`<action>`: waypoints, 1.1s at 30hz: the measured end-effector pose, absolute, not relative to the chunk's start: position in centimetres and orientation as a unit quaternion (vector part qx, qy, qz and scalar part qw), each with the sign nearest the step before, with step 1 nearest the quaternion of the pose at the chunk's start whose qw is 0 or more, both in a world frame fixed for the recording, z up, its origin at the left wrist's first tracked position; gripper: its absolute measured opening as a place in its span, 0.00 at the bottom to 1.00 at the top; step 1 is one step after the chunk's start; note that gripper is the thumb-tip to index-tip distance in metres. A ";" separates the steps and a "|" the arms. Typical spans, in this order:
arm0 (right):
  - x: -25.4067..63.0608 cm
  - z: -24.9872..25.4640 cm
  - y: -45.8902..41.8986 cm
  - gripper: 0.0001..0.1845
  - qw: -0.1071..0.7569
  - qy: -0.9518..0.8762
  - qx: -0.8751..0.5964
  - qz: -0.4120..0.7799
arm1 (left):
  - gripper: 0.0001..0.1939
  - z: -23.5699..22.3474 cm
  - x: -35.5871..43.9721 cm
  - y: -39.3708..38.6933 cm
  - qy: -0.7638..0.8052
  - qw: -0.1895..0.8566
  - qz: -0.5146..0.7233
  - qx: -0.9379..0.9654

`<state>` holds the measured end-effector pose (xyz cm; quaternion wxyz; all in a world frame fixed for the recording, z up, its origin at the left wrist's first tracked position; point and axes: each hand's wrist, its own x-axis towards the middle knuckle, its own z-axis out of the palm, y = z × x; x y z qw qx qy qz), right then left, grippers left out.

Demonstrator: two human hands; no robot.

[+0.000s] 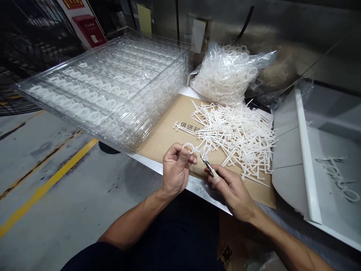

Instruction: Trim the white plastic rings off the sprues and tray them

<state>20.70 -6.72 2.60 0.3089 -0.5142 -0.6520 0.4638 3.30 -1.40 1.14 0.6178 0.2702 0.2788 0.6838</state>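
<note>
1. Left hand (177, 169) pinching: between thumb and fingers I hold the left end of a small, translucent white plastic piece with curved loops (194, 149).
2. My right hand (232, 192) is curled around slim metal cutters with a beige grip (207, 164); whether their blades are parted or meeting, I cannot tell.
3. From my left fingertips the looped piece stretches rightward, its long axis running roughly sideways. The cutters point away from me and leftward, so they meet that line at an angle.
4. Their tips sit just beside the right-hand loop, whereas my left fingers are nearer the left-hand one; I cannot make out contact.
5. Beyond both hands, a tangled heap of thin white plastic sticks (239, 131) partly covers flat brown cardboard (160, 130).
</note>
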 end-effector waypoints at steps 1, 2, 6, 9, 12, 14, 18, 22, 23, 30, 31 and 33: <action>20.7 2.6 -6.8 0.24 0.310 -0.651 -0.511 0.468 | 0.23 1.1 3.5 -1.5 0.279 0.612 0.687 0.274; 20.6 2.7 -6.8 0.23 0.311 -0.649 -0.509 0.472 | 0.22 1.0 3.8 -1.6 0.278 0.608 0.689 0.280; 20.5 2.8 -6.9 0.23 0.322 -0.645 -0.503 0.477 | 0.19 0.4 4.3 -2.0 0.277 0.595 0.684 0.318; 20.6 2.8 -6.9 0.23 0.330 -0.643 -0.501 0.476 | 0.16 -0.1 4.4 -2.2 0.265 0.592 0.678 0.347; 20.8 2.8 -6.9 0.23 0.337 -0.640 -0.497 0.479 | 0.15 -0.4 4.4 -2.4 0.269 0.585 0.673 0.363; 20.8 2.8 -6.9 0.22 0.339 -0.639 -0.494 0.482 | 0.15 -0.5 4.3 -2.5 0.282 0.578 0.669 0.373; 20.7 2.9 -6.9 0.22 0.337 -0.639 -0.496 0.482 | 0.16 -0.4 3.6 -2.7 0.312 0.574 0.644 0.398; 20.6 3.0 -6.9 0.21 0.332 -0.637 -0.498 0.486 | 0.16 -0.1 1.9 -2.5 0.340 0.572 0.598 0.447; 20.6 3.1 -6.9 0.21 0.329 -0.636 -0.499 0.489 | 0.20 -0.1 1.4 -2.4 0.340 0.560 0.594 0.468; 20.5 3.1 -6.8 0.21 0.303 -0.638 -0.499 0.501 | 0.20 -1.1 -0.2 -2.0 0.338 0.416 0.613 0.580; 20.5 3.1 -6.8 0.21 0.302 -0.636 -0.499 0.505 | 0.19 -1.3 -0.2 -2.0 0.337 0.405 0.616 0.586; 20.5 3.2 -6.8 0.20 0.301 -0.630 -0.498 0.514 | 0.18 -1.5 -0.1 -2.1 0.345 0.392 0.618 0.588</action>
